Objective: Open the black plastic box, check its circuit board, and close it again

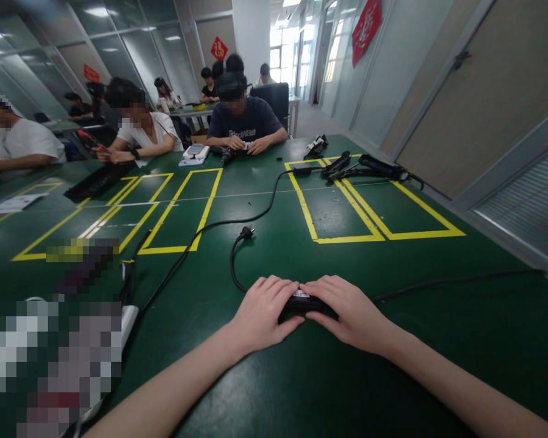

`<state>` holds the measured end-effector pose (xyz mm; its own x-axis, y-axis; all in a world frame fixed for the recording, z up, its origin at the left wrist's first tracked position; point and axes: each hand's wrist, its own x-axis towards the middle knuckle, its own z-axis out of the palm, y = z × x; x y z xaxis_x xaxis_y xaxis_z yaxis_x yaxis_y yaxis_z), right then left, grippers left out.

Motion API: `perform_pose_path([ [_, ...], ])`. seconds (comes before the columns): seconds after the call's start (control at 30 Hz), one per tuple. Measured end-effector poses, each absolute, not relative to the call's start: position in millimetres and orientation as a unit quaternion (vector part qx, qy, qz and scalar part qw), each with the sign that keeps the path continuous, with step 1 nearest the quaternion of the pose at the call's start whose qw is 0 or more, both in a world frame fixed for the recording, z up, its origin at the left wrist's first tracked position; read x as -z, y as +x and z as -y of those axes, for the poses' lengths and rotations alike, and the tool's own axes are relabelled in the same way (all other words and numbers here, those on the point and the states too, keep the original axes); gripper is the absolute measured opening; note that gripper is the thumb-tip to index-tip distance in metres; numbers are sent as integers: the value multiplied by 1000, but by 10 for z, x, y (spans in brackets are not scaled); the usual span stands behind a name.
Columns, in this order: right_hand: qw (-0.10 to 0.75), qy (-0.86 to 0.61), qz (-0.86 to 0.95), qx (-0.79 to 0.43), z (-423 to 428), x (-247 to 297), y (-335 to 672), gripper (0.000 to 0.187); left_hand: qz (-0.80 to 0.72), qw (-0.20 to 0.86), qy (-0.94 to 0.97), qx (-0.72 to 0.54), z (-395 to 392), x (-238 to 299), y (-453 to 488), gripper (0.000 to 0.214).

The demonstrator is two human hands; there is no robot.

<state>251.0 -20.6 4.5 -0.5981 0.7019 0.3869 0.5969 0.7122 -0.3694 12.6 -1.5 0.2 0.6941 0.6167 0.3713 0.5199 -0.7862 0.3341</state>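
Observation:
Both my hands grip a black power adapter (314, 306), which lies low over the green table near the front. My left hand (265, 310) wraps its left end, thumb along the near side and fingers over the far side. Around the right end my right hand (347, 307) is closed in the same way. A white label shows between the fingertips; much of the adapter is hidden under my hands. From the left end a black cord curves away to a plug (246, 232) lying on the table. Another black cable (456, 281) runs from beside my right hand toward the right edge.
Yellow tape (351, 239) marks rectangles on the green table (265, 255). Black hair-styling-like tools (369, 167) lie at the back right. A long cord (237, 220) crosses the middle. A white power strip (130, 319) and pixelated items lie left. Several people sit across the table.

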Motion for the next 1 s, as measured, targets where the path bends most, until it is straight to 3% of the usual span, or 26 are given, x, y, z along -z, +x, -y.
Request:
perform_pose_path([
  [0.13, 239, -358, 900, -62, 219, -65, 2516, 25, -297, 82, 923, -230, -11, 18, 104, 28],
  [0.33, 224, -355, 906, -50, 231, -72, 2534, 27, -291, 96, 920, -243, 1, 15, 83, 36],
  [0.7, 280, -315, 906, -40, 227, -93, 2572, 27, -252, 41, 908, -333, 9, 21, 91, 34],
  [0.83, 283, -293, 913, 26, 231, -61, 2598, 27, -265, 49, 911, -311, 2, 31, 67, 37],
  [1.0, 269, -308, 912, 22, 236, -79, 2601, 24, -254, 31, 918, -304, -1, 42, 62, 38],
])
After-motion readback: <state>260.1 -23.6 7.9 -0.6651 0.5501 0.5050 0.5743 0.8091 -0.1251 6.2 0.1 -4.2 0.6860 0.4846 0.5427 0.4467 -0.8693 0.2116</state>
